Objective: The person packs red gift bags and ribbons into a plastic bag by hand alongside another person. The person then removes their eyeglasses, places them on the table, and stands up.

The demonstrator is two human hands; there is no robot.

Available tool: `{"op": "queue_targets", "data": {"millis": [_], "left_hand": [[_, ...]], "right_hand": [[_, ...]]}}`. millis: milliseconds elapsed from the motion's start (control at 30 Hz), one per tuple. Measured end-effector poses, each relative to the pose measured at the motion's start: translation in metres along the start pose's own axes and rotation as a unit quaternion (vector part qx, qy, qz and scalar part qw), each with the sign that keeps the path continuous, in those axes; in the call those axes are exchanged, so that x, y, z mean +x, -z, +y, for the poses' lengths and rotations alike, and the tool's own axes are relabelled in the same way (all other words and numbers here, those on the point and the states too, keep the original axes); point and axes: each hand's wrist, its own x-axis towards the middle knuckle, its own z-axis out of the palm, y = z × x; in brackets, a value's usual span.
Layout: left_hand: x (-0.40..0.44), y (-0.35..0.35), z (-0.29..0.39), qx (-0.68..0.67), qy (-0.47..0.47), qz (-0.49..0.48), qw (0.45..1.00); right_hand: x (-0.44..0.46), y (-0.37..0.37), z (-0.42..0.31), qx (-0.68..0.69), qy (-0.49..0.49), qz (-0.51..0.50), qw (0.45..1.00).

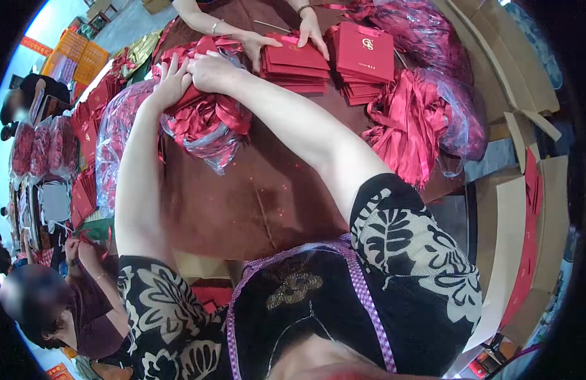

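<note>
Over a heap of glossy red ribbons [210, 120] in clear plastic, both my hands meet at the table's left side. My left hand [170, 82] rests against the heap with its fingers apart. Right beside it, my right hand [212, 71] is closed, its fingers curled down; what they hold is hidden. To the right lies a stack of red paper bags [296, 63], with another person's hands on it: one hand [258, 45] at its left edge, the other hand [313, 31] at its top right. A second stack of red bags [364, 54] with gold lettering sits alongside.
More red ribbons [407, 120] spill from plastic on the right, with a wrapped bundle [426, 38] behind. Open cardboard boxes [515, 57] border the brown tabletop [255, 202]. Leftward are plastic-wrapped bundles [118, 139], orange crates [74, 54] and a seated person [93, 304].
</note>
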Motion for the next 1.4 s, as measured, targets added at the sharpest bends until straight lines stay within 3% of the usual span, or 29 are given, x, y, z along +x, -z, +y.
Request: {"op": "queue_targets", "data": {"millis": [33, 100, 233, 300, 333, 600, 700, 767, 833, 900, 967, 1033, 1100, 1133, 1233, 1333, 1400], "left_hand": [[0.005, -0.008, -0.013, -0.001, 0.000, 0.002, 1.000], [0.019, -0.023, -0.033, 0.189, -0.120, -0.016, 0.975], [0.015, -0.021, -0.027, 0.083, -0.061, 0.009, 0.995], [-0.001, 0.007, 0.004, 0.063, -0.028, -0.031, 0.997], [0.002, 0.000, 0.002, -0.003, 0.009, 0.004, 1.000], [-0.001, 0.013, 0.013, 0.011, 0.016, -0.030, 0.999], [-0.004, 0.016, 0.016, 0.014, 0.013, -0.033, 0.999], [-0.005, 0.020, 0.019, 0.040, 0.016, -0.038, 0.998], [-0.007, 0.021, 0.018, 0.035, 0.010, -0.034, 0.999], [-0.008, 0.020, 0.020, 0.012, 0.019, -0.035, 0.999], [-0.012, 0.033, 0.031, 0.012, 0.024, -0.040, 0.999], [-0.016, 0.051, 0.044, 0.121, -0.017, -0.119, 0.985], [-0.012, 0.046, 0.041, 0.158, -0.020, -0.126, 0.979], [-0.012, 0.044, 0.038, 0.158, -0.033, -0.118, 0.980], [-0.013, 0.045, 0.037, 0.096, -0.027, -0.107, 0.989], [-0.010, 0.044, 0.036, 0.148, -0.036, -0.118, 0.981], [-0.016, 0.035, 0.032, 0.091, -0.051, -0.027, 0.994]], "right_hand": [[0.001, 0.003, 0.000, -0.002, 0.001, 0.000, 1.000], [0.002, 0.007, -0.001, -0.021, -0.001, -0.067, 0.998], [0.003, -0.004, 0.002, -0.027, 0.004, -0.010, 1.000], [0.003, -0.007, 0.004, -0.024, 0.009, 0.003, 1.000], [0.003, -0.008, 0.005, -0.020, 0.011, 0.016, 1.000], [-0.001, -0.007, 0.006, 0.043, 0.020, 0.082, 0.995], [-0.001, 0.001, 0.007, 0.083, 0.005, 0.025, 0.996], [0.001, 0.005, 0.014, 0.283, 0.003, 0.117, 0.952], [-0.003, 0.007, 0.025, 0.377, -0.032, 0.304, 0.874], [-0.009, 0.007, 0.049, 0.384, -0.153, 0.359, 0.837], [-0.020, -0.002, 0.067, 0.280, -0.283, 0.342, 0.852], [-0.019, -0.034, 0.097, 0.271, -0.288, 0.327, 0.858], [-0.023, -0.038, 0.099, 0.255, -0.354, 0.169, 0.884], [-0.025, -0.030, 0.091, 0.256, -0.354, 0.168, 0.884], [-0.026, -0.008, 0.069, 0.431, -0.391, 0.011, 0.813], [-0.008, -0.038, 0.100, 0.451, -0.380, 0.045, 0.806], [-0.003, -0.033, 0.112, 0.475, -0.354, 0.094, 0.800]]}}
